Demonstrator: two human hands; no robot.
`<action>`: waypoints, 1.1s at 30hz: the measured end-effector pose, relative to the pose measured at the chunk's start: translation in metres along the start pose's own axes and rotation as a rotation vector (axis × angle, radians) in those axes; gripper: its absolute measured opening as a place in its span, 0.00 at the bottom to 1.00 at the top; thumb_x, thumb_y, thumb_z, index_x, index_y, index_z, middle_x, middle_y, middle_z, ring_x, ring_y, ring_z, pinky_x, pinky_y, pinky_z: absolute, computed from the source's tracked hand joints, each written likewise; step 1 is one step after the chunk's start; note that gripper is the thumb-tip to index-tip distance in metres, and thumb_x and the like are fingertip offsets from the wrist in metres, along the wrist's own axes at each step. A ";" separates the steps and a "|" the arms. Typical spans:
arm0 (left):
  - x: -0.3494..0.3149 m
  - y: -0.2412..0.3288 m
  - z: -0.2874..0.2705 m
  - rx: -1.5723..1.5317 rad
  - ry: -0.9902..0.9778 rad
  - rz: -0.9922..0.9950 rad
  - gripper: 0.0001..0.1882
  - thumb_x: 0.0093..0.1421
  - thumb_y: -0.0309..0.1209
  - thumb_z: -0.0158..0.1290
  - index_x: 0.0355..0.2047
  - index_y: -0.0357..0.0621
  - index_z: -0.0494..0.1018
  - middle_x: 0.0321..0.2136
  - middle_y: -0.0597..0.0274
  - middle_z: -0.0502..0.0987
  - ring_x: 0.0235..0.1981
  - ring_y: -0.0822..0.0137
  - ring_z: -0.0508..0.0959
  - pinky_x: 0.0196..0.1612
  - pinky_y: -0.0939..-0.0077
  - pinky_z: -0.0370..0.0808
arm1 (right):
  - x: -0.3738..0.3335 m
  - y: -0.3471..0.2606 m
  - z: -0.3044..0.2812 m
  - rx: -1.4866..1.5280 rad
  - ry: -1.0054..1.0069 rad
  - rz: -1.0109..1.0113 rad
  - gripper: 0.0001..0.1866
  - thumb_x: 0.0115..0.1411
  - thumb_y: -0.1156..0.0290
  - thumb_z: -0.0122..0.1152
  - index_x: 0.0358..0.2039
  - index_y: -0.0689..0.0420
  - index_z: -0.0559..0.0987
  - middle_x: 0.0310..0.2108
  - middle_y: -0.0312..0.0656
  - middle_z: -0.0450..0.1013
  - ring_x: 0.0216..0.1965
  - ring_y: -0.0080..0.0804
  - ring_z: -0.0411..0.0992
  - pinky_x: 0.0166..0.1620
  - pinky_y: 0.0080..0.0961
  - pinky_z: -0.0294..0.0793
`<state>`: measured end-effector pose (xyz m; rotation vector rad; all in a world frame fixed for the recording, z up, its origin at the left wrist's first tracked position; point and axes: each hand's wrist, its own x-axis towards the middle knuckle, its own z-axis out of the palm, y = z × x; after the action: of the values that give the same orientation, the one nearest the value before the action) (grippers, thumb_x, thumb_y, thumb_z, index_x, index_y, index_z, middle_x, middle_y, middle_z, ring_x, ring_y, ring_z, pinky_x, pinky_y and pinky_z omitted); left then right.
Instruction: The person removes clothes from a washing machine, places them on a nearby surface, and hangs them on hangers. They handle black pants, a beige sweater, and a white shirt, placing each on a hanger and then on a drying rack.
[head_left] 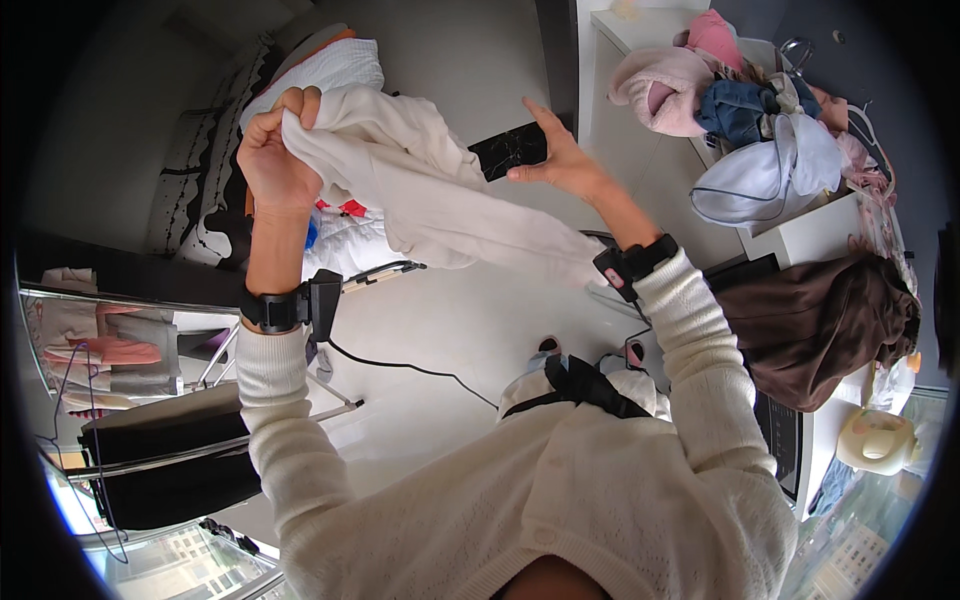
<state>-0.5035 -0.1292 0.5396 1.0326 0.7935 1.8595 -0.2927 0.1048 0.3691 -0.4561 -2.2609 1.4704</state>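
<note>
A long cream-white garment (440,205) hangs in the air in front of me; its exact kind is hard to make out. My left hand (280,150) is closed around its upper left end, with the fingers curled over the cloth. From there the fabric stretches slantwise down to the right, its lower end reaching near my right wrist. My right hand (562,160) is raised beyond the cloth, thumb and fingers spread apart, with nothing in it.
A drying rack (220,440) with dark cloth stands at left. On the right, a white cabinet (650,190) bears pink clothes, a white mesh laundry bag (770,175) and a dark brown garment (815,325). A cream plastic jug (876,441) stands lower right. White bedding (350,245) lies behind the garment.
</note>
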 end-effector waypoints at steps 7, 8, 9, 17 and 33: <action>-0.004 -0.020 -0.002 -0.123 0.145 0.103 0.08 0.54 0.31 0.44 0.22 0.46 0.57 0.25 0.64 0.62 0.33 0.65 0.63 0.47 0.72 0.61 | -0.021 -0.014 0.067 0.419 -0.379 -0.034 0.52 0.44 0.59 0.76 0.65 0.60 0.57 0.61 0.52 0.60 0.61 0.43 0.62 0.62 0.34 0.62; -0.004 -0.021 -0.003 -0.125 0.082 0.069 0.08 0.54 0.31 0.43 0.22 0.46 0.56 0.25 0.64 0.62 0.33 0.65 0.63 0.47 0.72 0.61 | -0.022 -0.018 0.067 0.421 -0.335 0.015 0.47 0.45 0.61 0.76 0.62 0.61 0.62 0.57 0.51 0.64 0.57 0.40 0.65 0.59 0.32 0.64; -0.004 -0.019 -0.005 -0.140 0.029 0.064 0.09 0.54 0.31 0.43 0.22 0.46 0.56 0.25 0.64 0.61 0.33 0.65 0.63 0.47 0.72 0.61 | -0.023 -0.024 0.065 0.422 -0.294 0.063 0.42 0.46 0.62 0.75 0.58 0.63 0.66 0.52 0.49 0.69 0.53 0.37 0.68 0.57 0.30 0.66; -0.028 -0.033 -0.058 0.109 0.223 -0.003 0.07 0.54 0.31 0.42 0.22 0.42 0.62 0.29 0.62 0.66 0.36 0.66 0.66 0.46 0.76 0.62 | -0.029 -0.038 -0.081 0.258 0.302 -0.057 0.10 0.56 0.76 0.64 0.38 0.61 0.76 0.34 0.36 0.75 0.33 0.20 0.71 0.39 0.17 0.71; 0.011 -0.220 0.038 1.023 0.072 -0.143 0.17 0.54 0.27 0.62 0.42 0.34 0.71 0.28 0.56 0.78 0.29 0.68 0.77 0.37 0.76 0.73 | -0.090 -0.132 -0.119 -0.119 0.475 -0.218 0.10 0.53 0.80 0.62 0.37 0.63 0.75 0.29 0.39 0.75 0.32 0.23 0.71 0.40 0.22 0.71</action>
<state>-0.3926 -0.0168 0.3807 1.4431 1.8989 1.3260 -0.1625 0.1038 0.5199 -0.5124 -1.9493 0.9972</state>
